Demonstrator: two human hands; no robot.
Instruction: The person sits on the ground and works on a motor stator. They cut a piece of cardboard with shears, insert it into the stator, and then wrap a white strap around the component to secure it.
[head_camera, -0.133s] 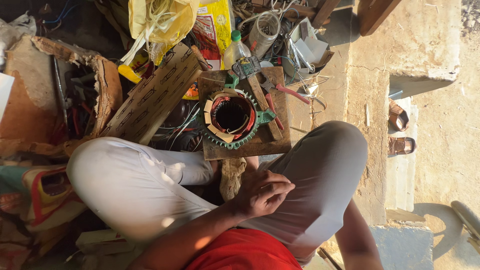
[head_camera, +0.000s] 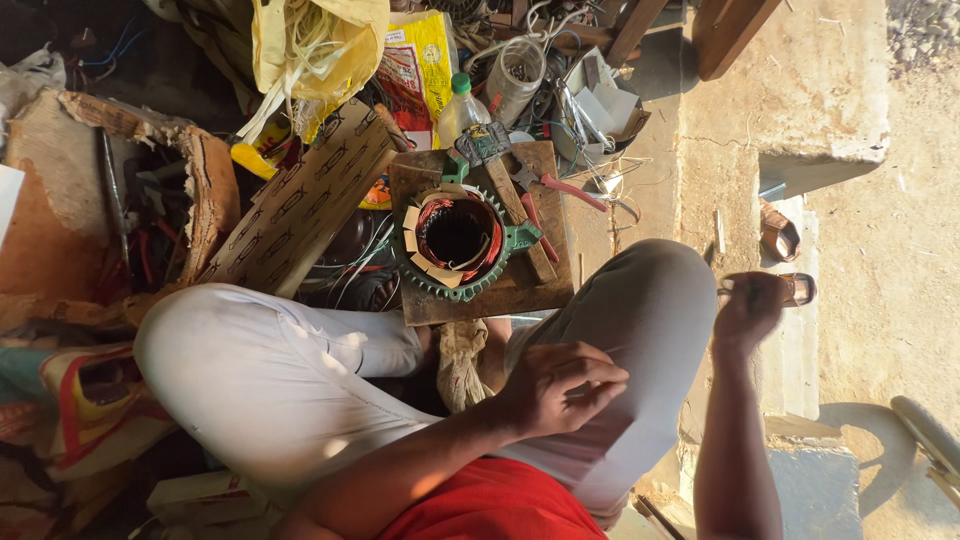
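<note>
I sit cross-legged in pale trousers. A green motor stator with copper windings and paper slot liners lies on a wooden board in front of my knees. My left hand rests on my right thigh with its fingers curled in; I see nothing in it. My right hand is out past my right knee, fingers bunched shut, close to a brown sandal on the concrete. Red-handled pliers and a wooden stick lie on the board beside the stator.
Clutter rings the board: a patterned plank, a yellow sack, a plastic bottle, a clear jar, a torn cardboard box of tools. A concrete step and sandy ground lie to the right.
My right hand has come into view past my right knee, near the sandal. My left hand stays on the thigh.
</note>
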